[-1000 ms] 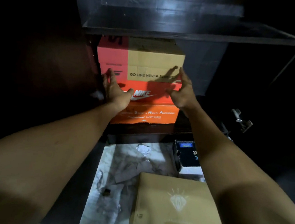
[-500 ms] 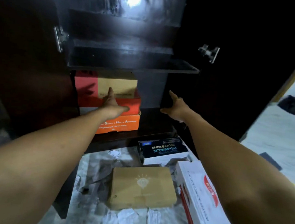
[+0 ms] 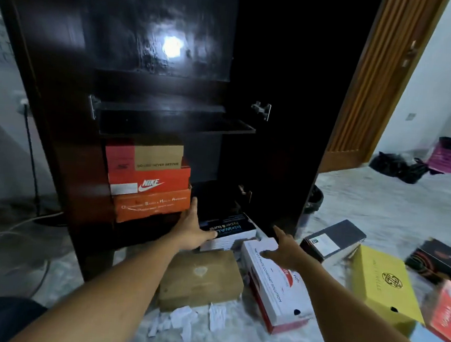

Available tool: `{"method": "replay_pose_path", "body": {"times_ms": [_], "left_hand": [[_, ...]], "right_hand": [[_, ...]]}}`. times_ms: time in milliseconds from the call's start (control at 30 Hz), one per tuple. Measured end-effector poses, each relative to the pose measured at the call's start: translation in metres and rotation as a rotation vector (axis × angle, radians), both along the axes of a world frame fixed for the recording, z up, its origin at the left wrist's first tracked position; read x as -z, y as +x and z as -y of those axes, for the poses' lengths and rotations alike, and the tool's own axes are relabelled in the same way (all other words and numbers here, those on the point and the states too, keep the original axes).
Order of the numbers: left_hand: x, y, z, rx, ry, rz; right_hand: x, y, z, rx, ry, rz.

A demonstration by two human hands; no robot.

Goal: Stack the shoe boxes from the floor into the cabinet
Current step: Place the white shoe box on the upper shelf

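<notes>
Three shoe boxes stand stacked at the left of the dark cabinet's [image 3: 274, 153] bottom shelf: an orange box [image 3: 151, 205] lowest, a red Nike box [image 3: 150, 181] on it, a tan and red box [image 3: 145, 152] on top. On the floor lie a black and white box [image 3: 230, 230], a flat tan box [image 3: 200, 276], a white and red box [image 3: 272, 285], a dark box [image 3: 332, 241] and a yellow box [image 3: 380, 283]. My left hand [image 3: 191, 229] hovers open over the black and white box. My right hand [image 3: 284, 247] is open above the white and red box. Neither holds anything.
A red box [image 3: 447, 315] and a black box [image 3: 438, 257] lie at the far right. Paper scraps [image 3: 180, 321] litter the pale floor. The cabinet's upper shelf [image 3: 174, 122] holds nothing. A wooden door [image 3: 374, 82] and black bags [image 3: 397, 165] are at the right; a cable [image 3: 31, 161] runs at the left.
Both hands left the stacked boxes and drew back and down toward the boxes on the floor. The view pulled away from the cabinet, so more floor boxes show.
</notes>
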State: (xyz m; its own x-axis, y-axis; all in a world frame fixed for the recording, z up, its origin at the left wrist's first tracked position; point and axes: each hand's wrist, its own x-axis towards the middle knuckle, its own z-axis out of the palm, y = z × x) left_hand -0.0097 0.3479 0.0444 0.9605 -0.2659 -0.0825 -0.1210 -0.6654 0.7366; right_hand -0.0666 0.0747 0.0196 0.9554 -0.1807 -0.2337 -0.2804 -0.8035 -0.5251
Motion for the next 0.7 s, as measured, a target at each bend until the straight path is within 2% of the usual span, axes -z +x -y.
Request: {"method": "replay_pose_path", "body": {"times_ms": [167, 333, 500, 700], "left_hand": [[0.040, -0.016, 0.013, 0.046, 0.044, -0.085], [0.063, 0.000, 0.052, 0.144, 0.051, -0.122], [0.099, 0.025, 0.095, 0.247, 0.162, -0.129], [0.134, 0.080, 0.148, 0.341, 0.283, -0.135]], "right_hand": [[0.023, -0.030, 0.024, 0.112, -0.044, -0.051], [0.063, -0.047, 0.037, 0.236, 0.002, -0.080], [0.113, -0.053, 0.051, 0.451, 0.163, -0.084], [0.173, -0.053, 0.043, 0.692, 0.295, 0.026]]}}
